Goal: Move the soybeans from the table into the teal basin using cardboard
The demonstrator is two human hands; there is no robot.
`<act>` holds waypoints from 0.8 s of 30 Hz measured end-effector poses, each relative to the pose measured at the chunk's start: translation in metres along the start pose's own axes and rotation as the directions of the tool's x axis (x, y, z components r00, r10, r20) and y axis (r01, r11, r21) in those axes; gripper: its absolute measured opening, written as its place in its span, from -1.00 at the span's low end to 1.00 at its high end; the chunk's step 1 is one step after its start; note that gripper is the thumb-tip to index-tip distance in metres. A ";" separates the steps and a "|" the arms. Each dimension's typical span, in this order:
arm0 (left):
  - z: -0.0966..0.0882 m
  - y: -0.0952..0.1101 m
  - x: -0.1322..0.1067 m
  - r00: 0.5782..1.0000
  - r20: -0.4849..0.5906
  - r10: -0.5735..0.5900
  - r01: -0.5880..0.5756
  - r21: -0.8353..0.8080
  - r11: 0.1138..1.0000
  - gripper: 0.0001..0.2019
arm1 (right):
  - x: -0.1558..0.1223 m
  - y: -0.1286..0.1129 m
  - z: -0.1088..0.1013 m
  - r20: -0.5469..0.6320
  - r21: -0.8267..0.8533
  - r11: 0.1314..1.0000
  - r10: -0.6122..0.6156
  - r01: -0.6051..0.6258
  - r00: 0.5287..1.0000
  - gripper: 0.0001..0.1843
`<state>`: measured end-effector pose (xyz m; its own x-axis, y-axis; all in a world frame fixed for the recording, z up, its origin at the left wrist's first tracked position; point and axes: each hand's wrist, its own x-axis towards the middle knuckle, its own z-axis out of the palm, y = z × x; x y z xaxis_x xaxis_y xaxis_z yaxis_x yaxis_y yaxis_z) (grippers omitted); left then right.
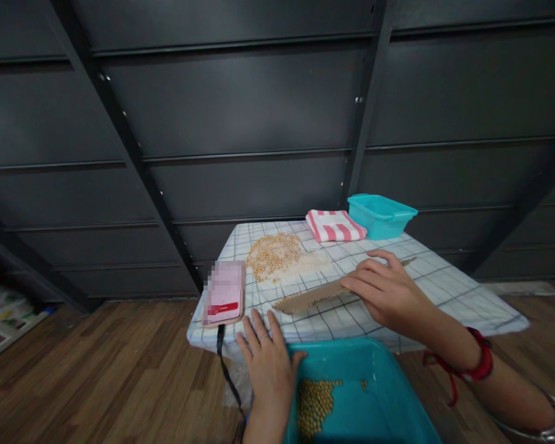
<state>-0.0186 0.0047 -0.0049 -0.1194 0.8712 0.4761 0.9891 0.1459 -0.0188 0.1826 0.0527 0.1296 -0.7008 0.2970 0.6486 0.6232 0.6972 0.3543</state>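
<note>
At six o'clock of the desk (448, 290) sits the teal tub (374, 407), the left hand (271, 370) spread at seven. At four, the right hand (383, 290) pinches the central cardboard strip (309, 301), likely light, stiff, best held by its upper edge. Phone (226, 287) at nine and grains (274, 253) at ten may crowd it; striped cloth (335, 227) at twelve, turquoise box (382, 225) at one.

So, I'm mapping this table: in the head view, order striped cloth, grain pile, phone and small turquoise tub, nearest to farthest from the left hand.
From the left hand:
1. Phone, just left of the fingertips.
2. Grain pile, beyond the fingertips.
3. Striped cloth, farther back, to the right.
4. Small turquoise tub, right of the cloth.
</note>
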 end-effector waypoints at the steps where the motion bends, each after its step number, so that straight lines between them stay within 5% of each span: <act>1: 0.000 0.000 0.000 1.000 -0.006 0.005 -0.005 0.008 1.000 -0.17 | 0.001 0.000 0.001 -0.008 -0.014 1.000 0.002 -0.002 1.000 -0.71; 9: -0.009 0.005 0.003 1.000 0.001 -0.017 0.017 0.026 1.000 -0.17 | 0.003 0.000 0.013 0.037 -0.038 0.998 -0.038 0.040 0.999 -0.63; 24: 0.003 0.001 -0.001 0.998 -0.045 0.038 -0.037 0.023 0.999 -0.15 | -0.007 -0.005 -0.006 0.058 -0.016 1.000 -0.020 0.021 0.998 -0.67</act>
<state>-0.0182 0.0049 -0.0082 -0.0777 0.8543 0.5139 0.9907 0.1240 -0.0564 0.1864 0.0435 0.1272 -0.7319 0.3202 0.6016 0.6140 0.6927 0.3783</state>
